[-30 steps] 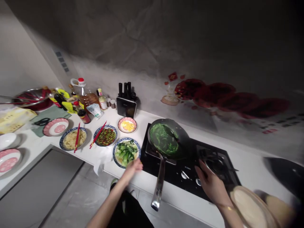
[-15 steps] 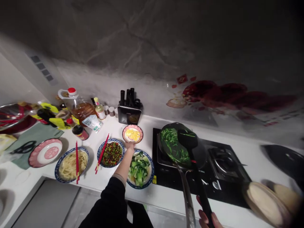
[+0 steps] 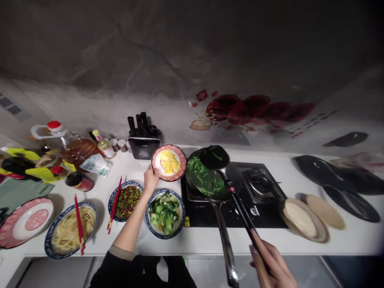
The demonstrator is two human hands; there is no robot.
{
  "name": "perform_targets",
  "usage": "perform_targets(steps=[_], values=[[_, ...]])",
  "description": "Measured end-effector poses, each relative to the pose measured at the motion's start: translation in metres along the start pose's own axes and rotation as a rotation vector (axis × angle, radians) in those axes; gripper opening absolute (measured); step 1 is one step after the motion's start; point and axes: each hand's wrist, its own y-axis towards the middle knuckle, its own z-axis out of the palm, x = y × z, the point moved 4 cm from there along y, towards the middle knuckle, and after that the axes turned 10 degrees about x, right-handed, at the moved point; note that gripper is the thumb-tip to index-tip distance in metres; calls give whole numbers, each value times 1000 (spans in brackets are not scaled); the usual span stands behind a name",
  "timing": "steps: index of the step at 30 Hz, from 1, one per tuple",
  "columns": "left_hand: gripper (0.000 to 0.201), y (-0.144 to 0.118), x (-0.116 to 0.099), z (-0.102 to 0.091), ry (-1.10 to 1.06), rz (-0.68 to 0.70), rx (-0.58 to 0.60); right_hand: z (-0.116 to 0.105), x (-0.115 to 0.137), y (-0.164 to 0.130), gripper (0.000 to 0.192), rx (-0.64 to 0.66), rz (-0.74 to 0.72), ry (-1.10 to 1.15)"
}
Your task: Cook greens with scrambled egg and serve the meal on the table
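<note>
My left hand [image 3: 151, 178] grips the near left rim of a pink-rimmed plate [image 3: 180, 173] holding yellow scrambled egg [image 3: 169, 161]. The plate is tilted and reaches the left edge of the wok. In my right hand [image 3: 267, 260] is the long black handle of a ladle [image 3: 213, 157], its dark bowl above the far right part of the wok. Cut green vegetable pieces [image 3: 204, 176] lie in the wok [image 3: 220, 196], which sits on the left burner with its metal handle pointing towards me.
Bowls of leafy greens [image 3: 164, 212], chopped peppers [image 3: 128, 201] and noodles [image 3: 72, 228] stand left of the cooktop [image 3: 210, 216], red chopsticks across two. A knife block [image 3: 144, 147], an oil jug [image 3: 79, 150] and bottles line the back. To the right are a light round dish [image 3: 303, 220] and dark lids.
My left hand has lifted the egg plate and brought it right, towards the wok. The ladle has been raised in my right hand, and the view has shifted right.
</note>
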Motion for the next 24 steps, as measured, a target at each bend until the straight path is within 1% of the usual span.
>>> perform_targets(steps=[2, 3, 5, 7, 9, 13, 17, 21, 24], values=[[14, -2, -40, 14, 137, 97, 50, 6, 7, 12, 41, 27, -69, -130], [16, -5, -59, 25, 200, 140, 73, 10, 9, 19, 42, 36, -90, -173], [20, -13, -94, 50, 312, 212, 110, 19, 12, 33, 47, 23, -114, -188], [25, -24, -121, 76, 410, 266, 128, 26, 11, 44, 50, 7, -147, -139], [27, -35, -141, 100, 495, 301, 128, 29, 5, 50, 50, 4, -173, -87], [26, -54, -164, 136, 621, 348, 103, 22, -23, 50, 48, 12, -124, -105], [29, -69, -175, 161, 681, 402, 87, 5, -50, 41, 45, 8, -88, -177], [42, -77, -182, 171, 714, 467, 78, -15, -71, 31, 45, -23, -94, -177], [47, -78, -191, 169, 702, 537, 44, -24, -86, 23, 46, -45, -119, -111]])
